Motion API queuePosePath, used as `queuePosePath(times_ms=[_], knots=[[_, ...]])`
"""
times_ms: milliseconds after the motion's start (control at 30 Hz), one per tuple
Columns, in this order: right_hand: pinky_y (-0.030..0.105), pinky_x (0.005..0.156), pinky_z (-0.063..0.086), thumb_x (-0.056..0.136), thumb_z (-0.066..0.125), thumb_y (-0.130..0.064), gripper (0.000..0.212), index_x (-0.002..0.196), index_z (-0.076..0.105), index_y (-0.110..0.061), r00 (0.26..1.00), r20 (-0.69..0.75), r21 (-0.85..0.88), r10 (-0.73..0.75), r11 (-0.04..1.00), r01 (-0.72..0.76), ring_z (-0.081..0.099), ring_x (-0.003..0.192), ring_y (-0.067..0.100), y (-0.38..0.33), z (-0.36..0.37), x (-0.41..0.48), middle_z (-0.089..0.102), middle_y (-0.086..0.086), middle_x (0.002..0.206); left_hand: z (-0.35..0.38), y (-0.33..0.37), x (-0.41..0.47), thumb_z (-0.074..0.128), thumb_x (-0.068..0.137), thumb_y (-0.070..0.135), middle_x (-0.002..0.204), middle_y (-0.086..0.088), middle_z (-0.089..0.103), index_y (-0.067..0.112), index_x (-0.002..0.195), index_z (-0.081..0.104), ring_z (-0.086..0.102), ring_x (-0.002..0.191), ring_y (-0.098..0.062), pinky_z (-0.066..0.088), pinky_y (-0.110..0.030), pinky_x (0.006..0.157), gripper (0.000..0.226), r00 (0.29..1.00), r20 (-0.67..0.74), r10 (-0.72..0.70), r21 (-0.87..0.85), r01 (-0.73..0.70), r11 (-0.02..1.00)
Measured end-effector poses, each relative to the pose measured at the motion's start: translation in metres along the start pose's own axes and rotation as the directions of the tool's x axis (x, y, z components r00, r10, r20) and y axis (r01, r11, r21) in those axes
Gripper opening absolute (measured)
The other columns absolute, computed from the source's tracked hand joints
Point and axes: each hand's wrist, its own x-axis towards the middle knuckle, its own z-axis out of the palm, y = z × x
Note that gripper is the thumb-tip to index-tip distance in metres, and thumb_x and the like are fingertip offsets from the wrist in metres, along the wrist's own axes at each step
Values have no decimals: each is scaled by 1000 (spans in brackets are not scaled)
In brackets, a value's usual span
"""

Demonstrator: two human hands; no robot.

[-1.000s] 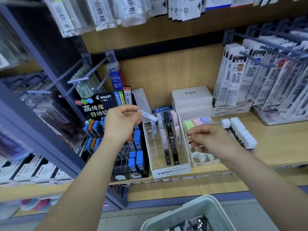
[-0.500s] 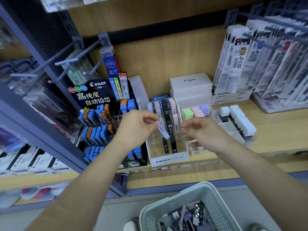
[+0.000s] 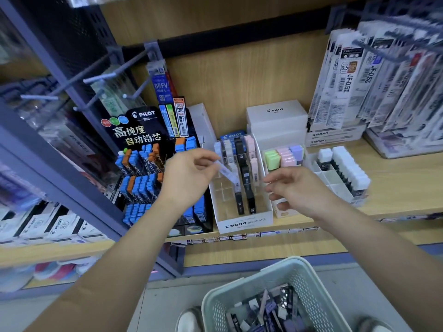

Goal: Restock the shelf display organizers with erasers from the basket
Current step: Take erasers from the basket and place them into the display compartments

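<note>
Two hands are up at the shelf. The left hand [image 3: 189, 178] pinches a slim white eraser [image 3: 227, 173] between thumb and fingertips, far end tipped down over the upper-left cells of the MONO tray [image 3: 244, 224]. A second ago it was held level and higher, so it has dropped toward the tray. The right hand [image 3: 299, 191] hangs slack, fingers loose and holding nothing, just right of the tray. A second ago it was up at the pastel erasers [image 3: 284, 156]; now it is lower and off them. The view has tilted down since then: far more of the basket [image 3: 251, 280] shows at the bottom, with dark and purple pieces heaped inside. The basket's near side is cut off by the frame edge. The right hand hides the front of the pastel box. Print on the held eraser is too blurred to read, and I cannot tell whether its tip touches the tray. The hanging packs [image 3: 383, 80] at right are smeared.
</note>
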Motion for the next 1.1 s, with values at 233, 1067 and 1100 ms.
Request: queuePosePath(times_ms=[233, 1067, 1100], knots=[[25, 59, 54, 93, 57, -2, 16, 89, 67, -14, 1000, 0, -26, 18, 999, -18, 60, 77, 20, 8, -1, 0, 62, 8, 82, 6, -5, 6, 64, 90, 20, 88, 7, 67, 16, 108, 71, 60, 80, -4, 49, -19, 85, 20, 997, -10, 79, 259, -73, 963], [22, 58, 53, 94, 61, -8, 27, 120, 61, -15, 997, 50, 255, -65, 966, 50, 66, 74, 13, -23, 30, 13, 71, 12, 96, -12, 8, 12, 75, 80, 9, 70, -2, 73, 17, 81, 71, 70, 68, -17, 56, -28, 67, 9, 984, -53, -172, -295, 149, 944], [22, 58, 53, 94, 60, -7, 27, 120, 62, -14, 998, 33, 251, -55, 967, 45, 67, 75, 14, -24, 32, 16, 71, 12, 96, -13, 7, 14, 75, 80, 12, 72, 0, 73, 21, 80, 72, 70, 70, -17, 57, -30, 68, 10, 983, -101, -156, -247, 127, 961]])
